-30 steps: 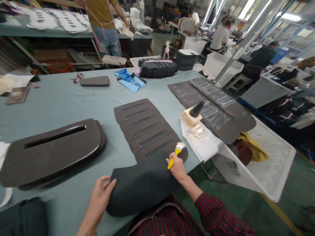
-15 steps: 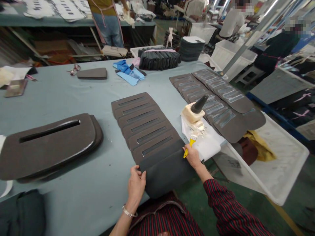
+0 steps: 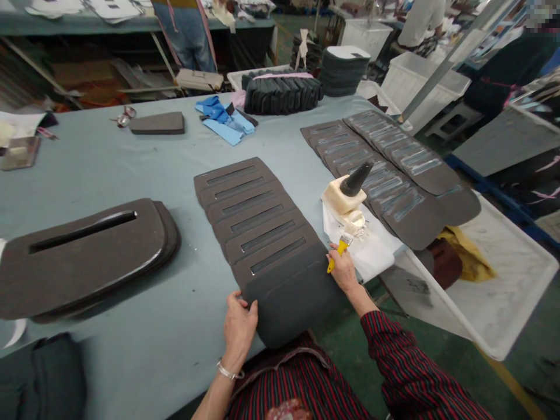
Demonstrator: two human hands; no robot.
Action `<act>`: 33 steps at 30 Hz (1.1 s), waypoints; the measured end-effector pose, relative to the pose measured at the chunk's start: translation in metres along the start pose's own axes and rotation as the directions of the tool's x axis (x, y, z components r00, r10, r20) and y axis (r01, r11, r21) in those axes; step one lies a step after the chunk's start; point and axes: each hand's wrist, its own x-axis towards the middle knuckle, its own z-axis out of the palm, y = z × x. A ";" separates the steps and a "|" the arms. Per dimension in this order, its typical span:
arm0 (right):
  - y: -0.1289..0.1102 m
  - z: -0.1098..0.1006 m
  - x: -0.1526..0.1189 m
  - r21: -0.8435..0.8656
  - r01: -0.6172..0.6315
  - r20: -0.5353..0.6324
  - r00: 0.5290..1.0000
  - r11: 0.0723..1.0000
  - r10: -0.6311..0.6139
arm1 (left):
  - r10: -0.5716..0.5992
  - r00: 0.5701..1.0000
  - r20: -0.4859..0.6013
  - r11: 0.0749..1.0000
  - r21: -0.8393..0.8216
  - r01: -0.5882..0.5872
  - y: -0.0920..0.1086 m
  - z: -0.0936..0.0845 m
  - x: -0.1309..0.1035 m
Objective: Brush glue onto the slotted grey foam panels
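In my right hand (image 3: 343, 272) is a brush with a yellow handle (image 3: 336, 256), its bristle end toward a small white glue-like pot (image 3: 353, 221) on a white sheet. My left hand (image 3: 240, 326) grips the left edge of a smooth dark grey panel (image 3: 289, 297) with thumb and fingers. That panel covers the near end of an overlapping row of brown-grey slotted pieces (image 3: 262, 216). Beside the pot stands a cream block-shaped container (image 3: 343, 195) with a black cone (image 3: 356, 179) on it.
At the left lies a stack of slotted pieces (image 3: 87, 256). More overlapped pieces (image 3: 394, 192), with shiny slot areas, lie at the right above a white bin (image 3: 516, 280). Blue strips (image 3: 227, 122) and a dark bundle (image 3: 282, 93) sit at the back. People work beyond.
The view has shifted slightly, so the table's things appear a little higher. Both hands keep their holds; the brush stays beside the row's near right corner.
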 end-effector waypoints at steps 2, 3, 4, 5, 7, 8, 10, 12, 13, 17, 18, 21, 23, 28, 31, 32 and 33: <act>0.001 -0.001 -0.001 0.019 -0.007 -0.012 1.000 1.000 0.007 | -0.009 1.000 0.006 1.000 -0.021 0.009 -0.001 -0.001 0.001; 0.003 -0.001 -0.002 0.029 -0.008 -0.022 1.000 1.000 0.009 | -0.015 1.000 0.012 0.999 -0.034 0.015 -0.002 -0.001 0.002; 0.004 -0.002 -0.002 0.040 -0.007 -0.034 0.999 0.999 0.008 | -0.021 1.000 0.017 0.999 -0.046 0.022 -0.003 0.000 0.003; 0.005 -0.002 -0.003 0.053 -0.005 -0.047 0.999 0.999 0.007 | -0.028 0.999 0.019 0.998 -0.057 0.030 -0.005 0.000 0.004; 0.008 -0.005 -0.003 0.085 -0.004 -0.074 0.997 0.996 0.010 | -0.034 0.999 0.007 0.996 -0.079 0.035 -0.008 0.000 0.004; 0.010 -0.008 -0.003 0.102 -0.012 -0.086 0.996 0.995 0.020 | -0.029 1.000 -0.009 0.995 -0.093 0.028 -0.010 0.000 0.004; 0.013 -0.014 -0.002 0.134 -0.044 -0.109 0.992 0.990 0.058 | -0.016 0.999 -0.047 0.990 -0.138 0.009 -0.013 -0.002 0.004; 0.016 -0.021 0.001 0.152 -0.091 -0.124 0.986 0.984 0.110 | -0.021 0.996 -0.089 0.986 -0.168 0.005 -0.014 -0.005 0.003; 0.017 -0.025 0.002 0.155 -0.113 -0.130 0.982 0.981 0.134 | -0.031 0.994 -0.104 0.984 -0.175 0.012 -0.014 -0.007 0.004; 0.014 -0.038 0.013 0.131 -0.153 -0.128 0.977 0.979 0.170 | -0.081 0.990 -0.112 0.968 -0.248 0.051 -0.016 -0.019 0.006; 0.010 -0.040 0.016 0.121 -0.149 -0.121 0.979 0.981 0.164 | -0.088 0.990 -0.110 0.959 -0.279 0.054 -0.018 -0.022 0.005; -0.009 -0.042 0.026 0.131 -0.119 -0.112 0.985 0.984 0.134 | -0.077 0.992 -0.096 0.935 -0.353 0.038 -0.026 -0.031 0.002; -0.028 -0.040 0.035 0.183 -0.083 -0.117 0.987 0.980 0.106 | -0.033 0.996 -0.084 0.919 -0.393 -0.003 -0.035 -0.038 0.003; -0.121 -0.023 0.067 0.280 0.025 -0.111 0.994 0.960 0.006 | 0.062 0.984 -0.169 0.903 -0.410 -0.128 -0.070 -0.081 0.035; -0.216 -0.013 0.084 0.387 0.104 -0.053 0.995 0.916 -0.090 | 0.148 0.941 -0.304 0.883 -0.388 -0.264 -0.098 -0.134 0.060; -0.252 -0.010 0.089 0.425 0.130 -0.018 0.991 0.896 -0.136 | 0.180 0.916 -0.360 0.884 -0.350 -0.311 -0.107 -0.154 0.068; -0.287 -0.007 0.095 0.459 0.157 0.019 0.982 0.875 -0.186 | 0.209 0.886 -0.414 0.892 -0.290 -0.347 -0.115 -0.175 0.075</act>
